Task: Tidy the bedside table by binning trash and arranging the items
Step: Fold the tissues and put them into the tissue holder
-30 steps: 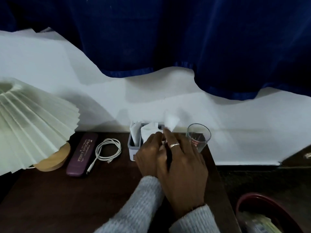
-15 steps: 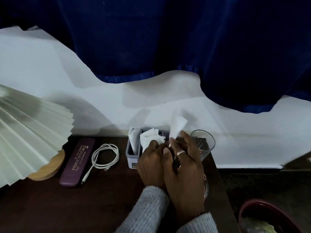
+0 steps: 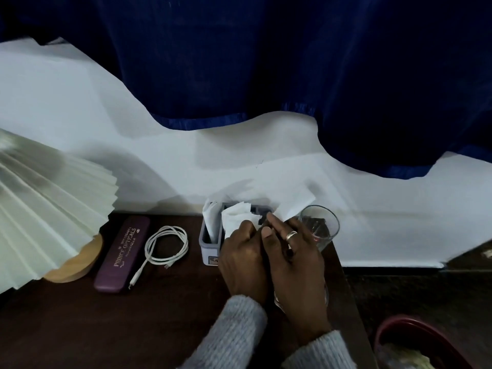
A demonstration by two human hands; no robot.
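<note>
Leftmost, the lamp, spectacle case and coiled cable lie arranged along the bedside table. At the grey organiser, the left hand pinches a crumpled tissue; the right hand grips a flat tissue. Its knuckles sit just beside the drinking glass, so a careless pull could tip it off the edge. The bin waits below right.

Tabletop front-left free; lamp, case, cable crowd back-left.
</note>
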